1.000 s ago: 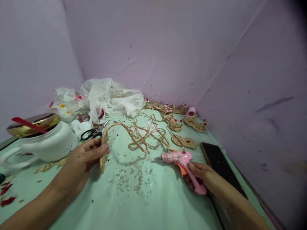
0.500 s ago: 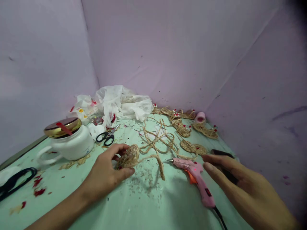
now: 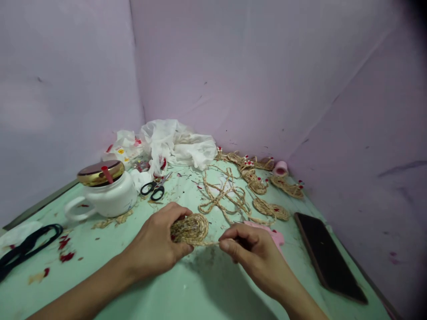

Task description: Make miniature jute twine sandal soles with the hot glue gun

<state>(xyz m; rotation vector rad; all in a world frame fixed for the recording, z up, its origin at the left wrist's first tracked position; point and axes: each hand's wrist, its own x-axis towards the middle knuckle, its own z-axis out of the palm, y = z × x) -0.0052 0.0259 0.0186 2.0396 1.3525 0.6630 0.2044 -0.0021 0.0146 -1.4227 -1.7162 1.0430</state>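
Between the thumb and fingers of my left hand [image 3: 158, 238] is a coiled piece of braided straw rope [image 3: 195, 227], its rounded end facing right. A short strand of straw cord [image 3: 210, 243] runs from the lower edge of the coil to my right hand [image 3: 251, 253], which pinches it between thumb and fingertips. Behind my right hand lies a pink hot glue gun [image 3: 275, 235], mostly hidden by the hand; its metal tip shows just above the fingers. A loose tangle of braided straw cord [image 3: 216, 200] rests on the table beyond both hands.
A black phone [image 3: 328, 258] lies at the right. Several coiled straw pieces [image 3: 270, 208] line the back right, near a pink roll [image 3: 280, 169]. At left stand a white lidded mug [image 3: 111, 195], black-handled scissors [image 3: 156, 190] and a black-handled tool [image 3: 30, 249]. White plastic bags [image 3: 180, 146] sit behind.
My right hand has come left from beside the glue gun and now pinches the cord's end. The coil has turned in my left hand, which shifted slightly right in view.
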